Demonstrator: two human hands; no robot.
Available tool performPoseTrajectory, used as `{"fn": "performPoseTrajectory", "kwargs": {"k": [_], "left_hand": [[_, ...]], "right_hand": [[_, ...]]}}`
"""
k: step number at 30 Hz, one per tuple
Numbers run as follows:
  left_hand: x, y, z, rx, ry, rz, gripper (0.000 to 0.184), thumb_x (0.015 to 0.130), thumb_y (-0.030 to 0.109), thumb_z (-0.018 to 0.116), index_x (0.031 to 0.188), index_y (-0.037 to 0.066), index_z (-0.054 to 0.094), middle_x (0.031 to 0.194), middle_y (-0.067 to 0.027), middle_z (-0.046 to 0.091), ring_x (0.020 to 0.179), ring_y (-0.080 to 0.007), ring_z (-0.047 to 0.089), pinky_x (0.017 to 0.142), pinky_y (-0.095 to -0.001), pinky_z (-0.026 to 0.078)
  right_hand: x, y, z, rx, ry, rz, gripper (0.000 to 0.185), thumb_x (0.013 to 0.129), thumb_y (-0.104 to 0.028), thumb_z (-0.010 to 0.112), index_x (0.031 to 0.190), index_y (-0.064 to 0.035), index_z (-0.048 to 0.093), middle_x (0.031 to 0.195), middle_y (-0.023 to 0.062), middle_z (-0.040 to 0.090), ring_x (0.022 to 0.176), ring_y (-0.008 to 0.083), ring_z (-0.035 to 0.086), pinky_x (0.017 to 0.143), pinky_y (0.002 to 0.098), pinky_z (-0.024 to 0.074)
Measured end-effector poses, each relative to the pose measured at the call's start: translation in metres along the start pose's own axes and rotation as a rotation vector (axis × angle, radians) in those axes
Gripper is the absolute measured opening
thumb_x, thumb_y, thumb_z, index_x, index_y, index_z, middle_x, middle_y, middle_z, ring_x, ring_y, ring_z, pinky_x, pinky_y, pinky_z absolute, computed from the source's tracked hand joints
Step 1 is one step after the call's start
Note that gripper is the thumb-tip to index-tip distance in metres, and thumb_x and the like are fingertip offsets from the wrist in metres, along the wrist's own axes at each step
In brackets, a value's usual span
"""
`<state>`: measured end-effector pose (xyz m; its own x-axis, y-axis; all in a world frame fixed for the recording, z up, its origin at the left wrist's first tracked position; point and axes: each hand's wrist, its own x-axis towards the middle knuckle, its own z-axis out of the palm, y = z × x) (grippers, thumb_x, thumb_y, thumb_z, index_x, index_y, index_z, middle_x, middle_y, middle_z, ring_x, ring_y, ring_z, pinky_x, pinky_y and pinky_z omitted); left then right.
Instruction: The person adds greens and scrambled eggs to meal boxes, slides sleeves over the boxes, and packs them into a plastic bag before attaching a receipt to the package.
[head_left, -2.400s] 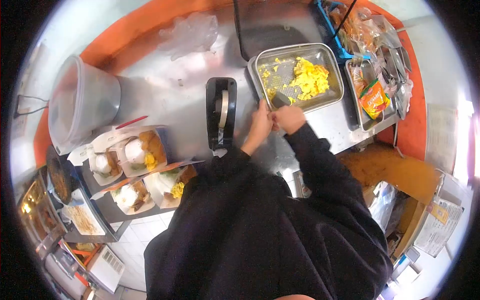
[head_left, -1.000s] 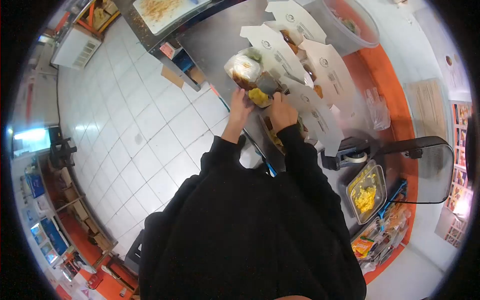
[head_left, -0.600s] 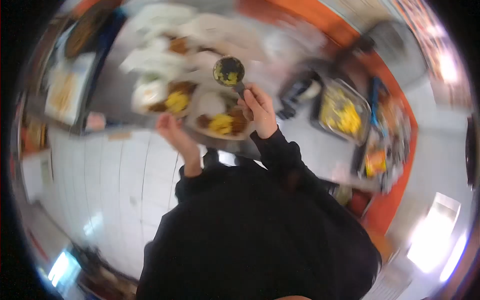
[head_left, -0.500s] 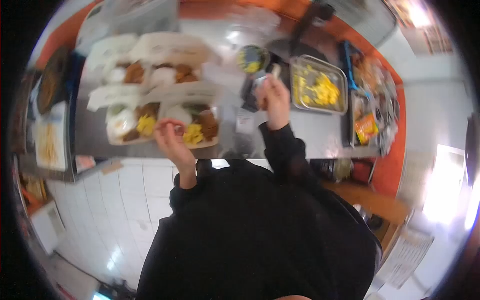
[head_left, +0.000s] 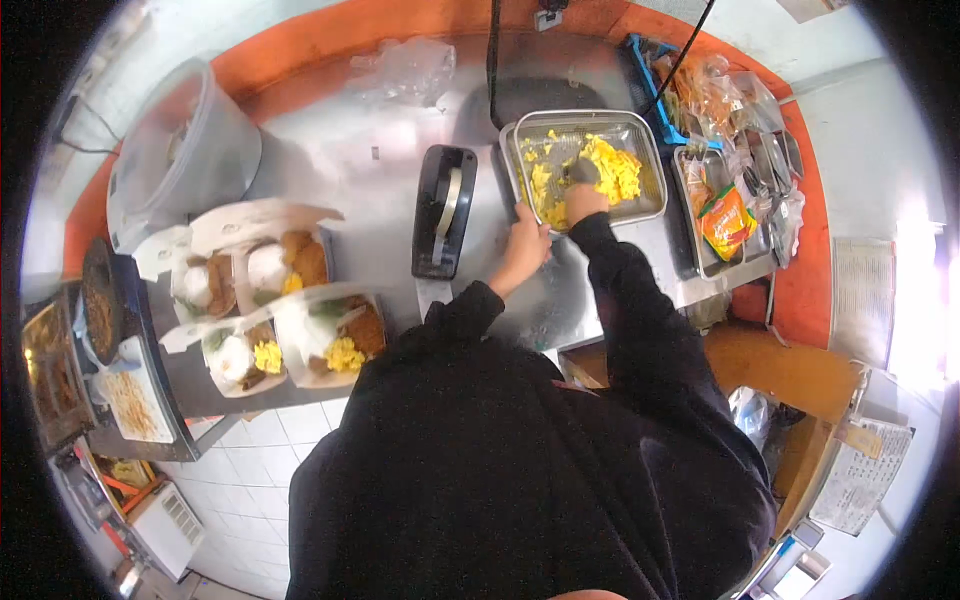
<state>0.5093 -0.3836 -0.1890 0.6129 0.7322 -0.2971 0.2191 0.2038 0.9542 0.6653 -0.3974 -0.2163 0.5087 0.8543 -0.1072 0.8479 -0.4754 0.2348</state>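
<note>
A metal tray [head_left: 645, 208] holds yellow scrambled egg [head_left: 612, 168], heaped mostly toward its right side. Over the tray, my right hand [head_left: 586, 203] is closed on a dark spoon [head_left: 582, 172], whose head touches the egg. My left hand [head_left: 524, 246] is at the tray's near left corner, its fingers against the rim; whether they grip it is hard to tell. To the left are open food boxes [head_left: 307, 375] with white rice, brown pieces and, in several, yellow egg.
A black tape dispenser [head_left: 443, 212] lies left of the tray. A large clear tub [head_left: 185, 160] stands at the back left, a crumpled plastic bag [head_left: 410, 72] behind. On the right are a blue basket [head_left: 655, 100] and a smaller tray [head_left: 712, 268] with an orange packet [head_left: 727, 222].
The view has turned from the food boxes toward the tray. My right hand has brought the spoon down into the egg, and my left hand has moved from the boxes to the tray's corner.
</note>
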Motion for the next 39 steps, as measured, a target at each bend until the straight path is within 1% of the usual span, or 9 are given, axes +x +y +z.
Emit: {"fn": "performPoseTrajectory", "kwargs": {"k": [6,9,16,19,22,27,33,36,39], "left_hand": [[0.006,0.005,-0.002,0.053,0.068,0.065,0.023,0.082,-0.003,0.043,0.089,0.004,0.022,0.054,-0.0083,0.048,0.037,-0.0167,0.051,0.031,-0.0293,0.040],[0.002,-0.002,-0.001,-0.087,0.000,-0.004,0.023,0.082,-0.004,0.043,0.088,0.004,0.022,0.054,-0.0082,0.048,0.038,-0.0160,0.051,0.031,-0.0283,0.040],[0.008,-0.003,-0.004,-0.181,-0.053,-0.042,0.023,0.082,-0.003,0.043,0.088,0.005,0.022,0.055,-0.0083,0.049,0.037,-0.0162,0.051,0.032,-0.0282,0.041],[0.006,-0.004,-0.003,-0.168,-0.044,-0.041,0.023,0.082,-0.003,0.043,0.088,0.005,0.022,0.056,-0.0089,0.050,0.038,-0.0172,0.051,0.032,-0.0286,0.042],[0.007,-0.008,-0.003,-0.168,-0.054,-0.042,0.023,0.082,-0.003,0.044,0.087,0.005,0.022,0.057,-0.0098,0.051,0.038,-0.0182,0.053,0.032,-0.0291,0.043],[0.012,-0.016,0.000,-0.203,-0.056,-0.044,0.024,0.082,-0.003,0.045,0.087,0.005,0.023,0.059,-0.0113,0.053,0.040,-0.0195,0.055,0.033,-0.0296,0.044],[0.009,-0.013,-0.002,-0.184,-0.057,0.000,0.024,0.082,-0.003,0.045,0.087,0.004,0.023,0.060,-0.0118,0.053,0.041,-0.0199,0.056,0.033,-0.0291,0.044],[0.010,-0.015,-0.002,-0.187,-0.051,0.028,0.025,0.082,-0.001,0.047,0.088,0.004,0.024,0.061,-0.0113,0.054,0.042,-0.0196,0.056,0.034,-0.0284,0.045],[0.004,-0.015,-0.006,-0.168,-0.057,0.034,0.029,0.082,0.005,0.052,0.095,0.003,0.026,0.066,-0.0110,0.056,0.047,-0.0189,0.057,0.038,-0.0276,0.046]], "right_hand": [[-0.064,-0.020,-0.078,0.124,-0.142,-0.430,0.015,0.074,-0.013,0.050,0.072,-0.0071,0.063,0.069,0.0138,0.062,0.065,0.0268,0.062,0.053,0.0381,0.0485],[-0.053,0.016,-0.055,0.353,-0.067,-0.437,0.013,0.071,-0.017,0.051,0.074,-0.0097,0.062,0.067,0.0123,0.061,0.067,0.0291,0.061,0.056,0.0405,0.0486],[0.026,0.075,-0.028,1.058,-0.446,-0.306,0.019,0.079,-0.017,0.052,0.092,-0.0082,0.063,0.073,0.0148,0.061,0.069,0.0302,0.060,0.060,0.0363,0.0465],[0.039,0.054,-0.026,0.699,0.237,-0.464,0.017,0.080,-0.014,0.052,0.093,-0.0111,0.062,0.068,0.0086,0.060,0.065,0.0247,0.061,0.052,0.0345,0.0452],[0.009,0.033,-0.050,0.158,-0.010,-0.486,0.021,0.076,-0.011,0.049,0.092,-0.0129,0.062,0.081,0.0113,0.062,0.073,0.0273,0.062,0.061,0.0377,0.0490],[-0.035,0.061,-0.055,0.203,-0.054,-0.771,0.025,0.070,-0.009,0.050,0.092,-0.0124,0.062,0.078,0.0089,0.062,0.072,0.0265,0.061,0.060,0.0383,0.0486],[-0.009,0.072,-0.018,0.764,-0.143,-0.748,0.019,0.079,-0.015,0.052,0.094,-0.0072,0.062,0.064,0.0113,0.059,0.060,0.0236,0.059,0.054,0.0343,0.0458],[0.015,0.084,0.001,1.241,-0.799,-0.375,0.022,0.086,-0.019,0.051,0.096,-0.0019,0.060,0.057,0.0056,0.052,0.053,0.0145,0.052,0.050,0.0275,0.0429],[0.019,0.091,-0.001,1.450,-0.958,-0.127,0.018,0.086,-0.012,0.051,0.098,-0.0002,0.059,0.062,-0.0003,0.049,0.054,0.0077,0.046,0.048,0.0231,0.0399]]}}
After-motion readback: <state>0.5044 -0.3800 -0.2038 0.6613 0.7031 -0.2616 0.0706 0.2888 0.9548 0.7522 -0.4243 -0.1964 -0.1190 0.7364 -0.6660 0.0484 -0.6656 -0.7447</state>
